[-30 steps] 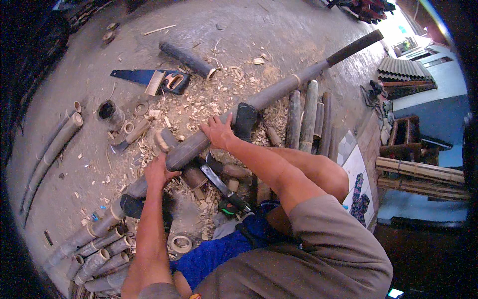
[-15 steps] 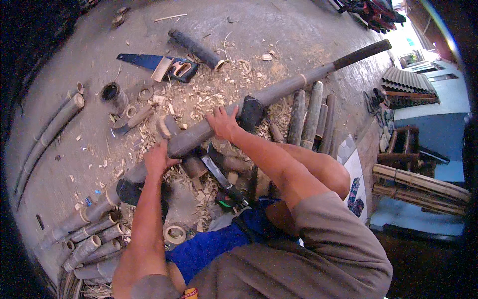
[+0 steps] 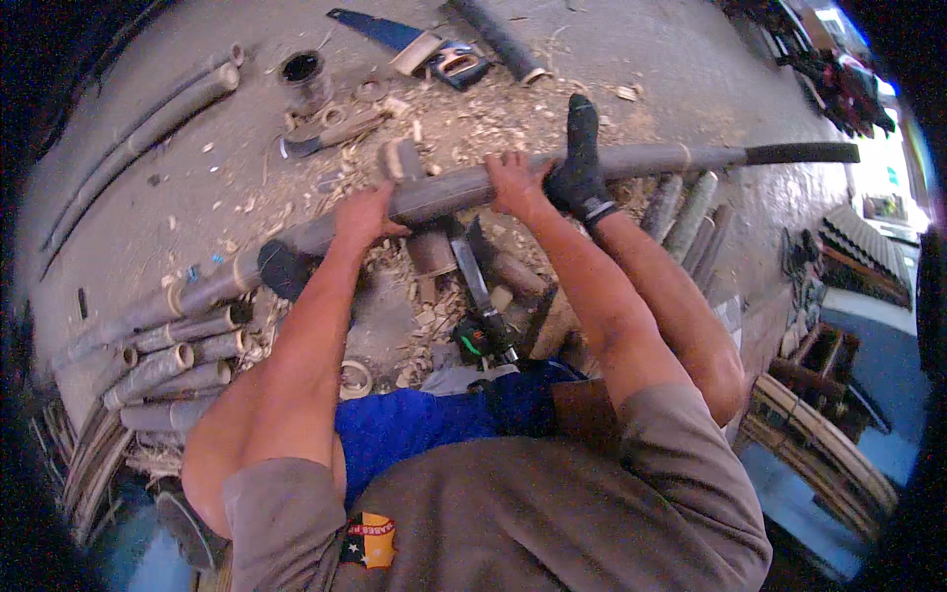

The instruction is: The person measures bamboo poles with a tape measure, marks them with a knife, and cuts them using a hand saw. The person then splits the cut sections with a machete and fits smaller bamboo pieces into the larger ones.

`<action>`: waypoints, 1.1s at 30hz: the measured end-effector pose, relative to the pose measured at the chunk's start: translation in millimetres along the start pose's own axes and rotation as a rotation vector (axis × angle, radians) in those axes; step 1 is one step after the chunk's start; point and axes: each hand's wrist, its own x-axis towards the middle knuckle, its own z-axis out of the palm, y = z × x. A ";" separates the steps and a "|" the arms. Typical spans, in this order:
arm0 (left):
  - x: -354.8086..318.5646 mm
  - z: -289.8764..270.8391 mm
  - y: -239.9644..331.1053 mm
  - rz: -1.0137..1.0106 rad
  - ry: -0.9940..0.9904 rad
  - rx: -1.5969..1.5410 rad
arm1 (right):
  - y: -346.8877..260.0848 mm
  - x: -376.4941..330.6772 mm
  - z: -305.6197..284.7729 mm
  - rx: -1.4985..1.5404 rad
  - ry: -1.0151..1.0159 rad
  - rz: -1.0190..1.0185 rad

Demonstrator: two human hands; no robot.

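Note:
A long grey-brown bamboo pole [image 3: 444, 197] lies across the floor in front of me, with a dark right end. My left hand [image 3: 363, 217] is wrapped over its middle, thumb on the near side. Farther right along it, my right hand [image 3: 515, 185] grips the pole from above, its fingers over the far side. My right foot [image 3: 582, 163], in a dark sock, rests over the pole beside that hand. My left foot [image 3: 284, 268] is against the pole on the left. Below the pole lies a long metal blade [image 3: 472, 271] with a dark handle, among short bamboo pieces [image 3: 431, 254].
Wood chips [image 3: 464, 128] litter the floor. Beyond the pole are a blue handsaw [image 3: 395, 37], a dark bamboo tube [image 3: 498, 41] and an upright hollow piece [image 3: 304, 77]. Cut bamboo lengths [image 3: 163, 380] are stacked at left; more poles [image 3: 681, 212] lie at right.
My view has turned, so the pole appears more level and higher in the picture. My right foot now stretches out across the pole. Both hands keep hold of it.

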 end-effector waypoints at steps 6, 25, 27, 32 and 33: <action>-12.4 -1.2 -5.8 -0.002 -0.001 -0.079 | -12.3 5.1 -13.0 -0.020 -0.039 -0.034; -15.5 -1.5 1.5 0.015 0.087 -0.085 | 11.5 14.4 7.7 0.058 0.024 -0.162; -15.2 2.2 0.5 0.011 0.106 -0.090 | 9.1 10.8 2.6 -0.015 0.024 -0.172; -7.5 2.6 -0.4 0.033 0.040 -0.055 | 10.4 12.9 -0.4 -0.081 -0.006 -0.155; -5.3 4.2 -1.1 0.039 0.038 -0.047 | 8.9 12.2 -5.0 -0.069 -0.027 -0.150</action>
